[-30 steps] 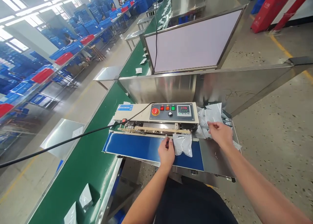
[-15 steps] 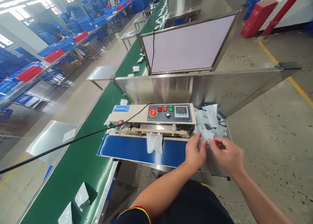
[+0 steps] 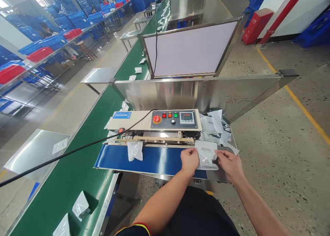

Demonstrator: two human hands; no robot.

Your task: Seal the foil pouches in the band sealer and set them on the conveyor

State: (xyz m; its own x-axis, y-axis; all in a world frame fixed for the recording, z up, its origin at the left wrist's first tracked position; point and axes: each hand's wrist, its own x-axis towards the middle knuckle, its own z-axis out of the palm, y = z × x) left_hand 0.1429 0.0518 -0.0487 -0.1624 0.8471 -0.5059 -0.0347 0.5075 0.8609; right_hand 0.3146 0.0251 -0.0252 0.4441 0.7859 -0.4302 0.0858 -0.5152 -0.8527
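While pinching the left edge of a small flat white plastic pouch (image 3: 206,153) between thumb and fingers of the left hand (image 3: 190,159), grip its right edge likewise with the right hand (image 3: 229,163), both narrowed. Have it straddling the right end of a flat blue conveyor belt (image 3: 160,160). On its front, make out an oblong outline and a dark triangle; cannot read any lettering. From the pouch, find at eleven o'clock a rectangular digital display (image 3: 187,117) with blurred red digits, and at ten a blue rectangular label (image 3: 122,115) with pale writing, too small to read. Spot dark scribbles at one o'clock on a silvery sheet-metal wall (image 3: 160,93), and pale characters on a red upright box (image 3: 257,25) farther off. At twelve, see a loose heap of white pouches (image 3: 212,125). At nine, see a second puffy white pouch (image 3: 135,150), top edge at a tan band (image 3: 154,138), well apart from the left hand, leaving open belt between. At four, find open speckled grey floor (image 3: 291,194).
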